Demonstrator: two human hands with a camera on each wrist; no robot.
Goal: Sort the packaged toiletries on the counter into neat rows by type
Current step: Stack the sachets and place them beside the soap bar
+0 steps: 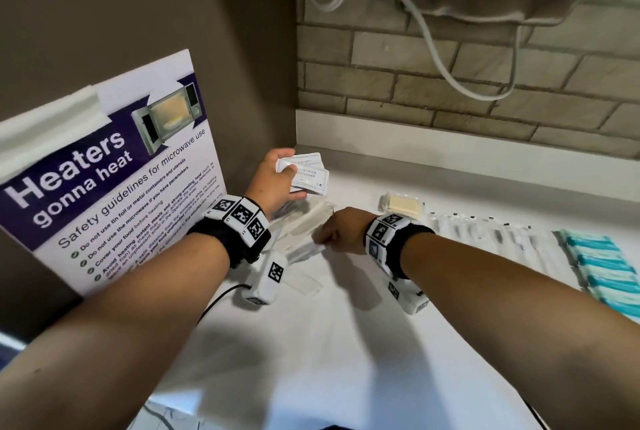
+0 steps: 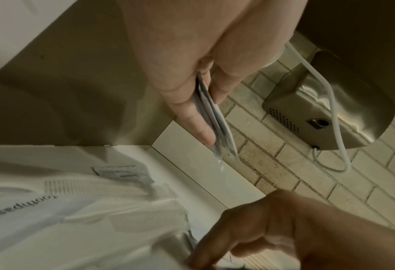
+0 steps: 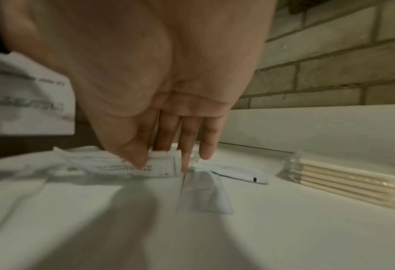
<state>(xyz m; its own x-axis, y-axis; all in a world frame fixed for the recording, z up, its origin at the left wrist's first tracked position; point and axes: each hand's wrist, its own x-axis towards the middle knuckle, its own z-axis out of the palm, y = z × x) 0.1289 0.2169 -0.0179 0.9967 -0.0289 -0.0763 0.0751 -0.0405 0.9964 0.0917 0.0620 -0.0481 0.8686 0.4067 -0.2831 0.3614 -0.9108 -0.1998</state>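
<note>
My left hand (image 1: 294,182) is raised over the counter's back left corner and grips a small fanned stack of white shampoo-with-conditioner sachets (image 1: 310,173). In the left wrist view the sachets (image 2: 214,117) stand edge-on between thumb and fingers. My right hand (image 1: 327,239) reaches into a pile of clear and white packets (image 1: 304,225). In the right wrist view, my right hand (image 3: 161,162) pinches a white printed sachet (image 3: 164,169) by its top edge on the counter. Toothpaste packets (image 2: 122,176) lie below my left hand.
A pack of cotton swabs (image 1: 401,204) lies at the back. To the right run a row of white packets (image 1: 485,232) and a row of teal packets (image 1: 602,267). A microwave poster (image 1: 104,170) leans at the left. A hand dryer (image 2: 330,113) with a cable hangs above.
</note>
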